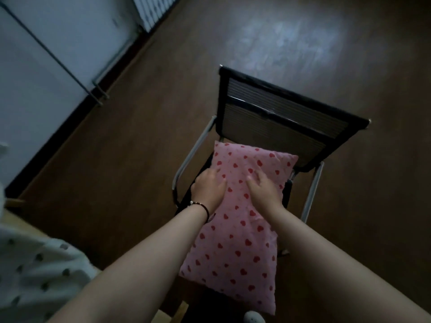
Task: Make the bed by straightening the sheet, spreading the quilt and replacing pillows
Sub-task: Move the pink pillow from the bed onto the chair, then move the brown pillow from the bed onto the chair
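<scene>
My left hand (208,187) lies on the left edge of the pink pillow (235,234), its fingers bent down over that edge; whether they truly clamp the fabric I cannot tell, since the fingertips are hidden on the far side. My right hand (264,188) rests flat on top of the pillow, fingers spread and fairly straight, pressing into the cover. The pillow, printed with red hearts, lies lengthwise on the seat of a black chair (284,117), its far end near the ribbed backrest and its near end hanging over the front of the seat toward me. A dark bracelet (202,205) with a pale bead circles my left wrist. The chair stands on a brown floor (116,148), with pale metal armrests on either side. A white wall (46,54) with a dark baseboard runs along the left, and dotted white fabric (35,271) shows at the lower left corner.
</scene>
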Demonstrator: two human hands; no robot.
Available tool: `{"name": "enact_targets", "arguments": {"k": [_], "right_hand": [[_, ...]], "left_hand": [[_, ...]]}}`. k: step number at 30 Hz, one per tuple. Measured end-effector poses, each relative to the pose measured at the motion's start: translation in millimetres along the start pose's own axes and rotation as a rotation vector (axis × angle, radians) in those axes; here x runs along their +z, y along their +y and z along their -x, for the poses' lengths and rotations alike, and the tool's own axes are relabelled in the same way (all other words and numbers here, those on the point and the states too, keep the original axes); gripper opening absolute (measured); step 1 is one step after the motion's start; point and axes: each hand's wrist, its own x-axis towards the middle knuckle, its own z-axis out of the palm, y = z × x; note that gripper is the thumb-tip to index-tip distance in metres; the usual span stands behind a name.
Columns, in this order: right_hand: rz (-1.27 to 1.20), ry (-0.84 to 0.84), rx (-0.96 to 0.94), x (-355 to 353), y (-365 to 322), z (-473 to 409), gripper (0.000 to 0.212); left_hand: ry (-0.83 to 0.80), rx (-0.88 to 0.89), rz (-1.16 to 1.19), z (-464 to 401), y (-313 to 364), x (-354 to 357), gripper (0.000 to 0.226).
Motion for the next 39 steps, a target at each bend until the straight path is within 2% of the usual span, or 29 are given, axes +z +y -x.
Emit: {"name": "enact_targets", "arguments": {"k": [4,12,20,26,30,35,39], "right_hand": [[0.132,-0.087,-0.191,-0.3,-40.3,41.8,0.055],[0.263,-0.297,-0.528,-3.3,-78.3,155.0,0.059],[0.715,-0.487,-0.852,26.5,-76.5,289.1,0.056],[0.883,-0.691,-1.057,87.9,-64.1,375.2,0.057],[0.977,-0.835,-1.171,149.1,-44.7,448.4,0.062],[1.077,-0.99,-1.364,238.7,-2.8,572.6,0.06],[1.104,-1.09,-1.463,304.6,43.5,680.4,0.059]], "left_hand": [[0.115,0.043,0.029,48.7,11.0,-45.9,0.049],[0.434,-0.087,0.266,203.6,22.8,-92.6,0.047],[0.693,-0.199,0.253,372.4,-18.8,-90.8,0.05],[0.839,-0.36,0.316,484.0,-82.5,-92.4,0.054],[0.941,-0.552,0.309,578.4,-132.4,-88.3,0.056],[1.026,-0.774,0.283,720.2,-210.0,-67.6,0.057],[1.088,-0.87,0.343,835.3,-271.3,-48.7,0.058]]}}
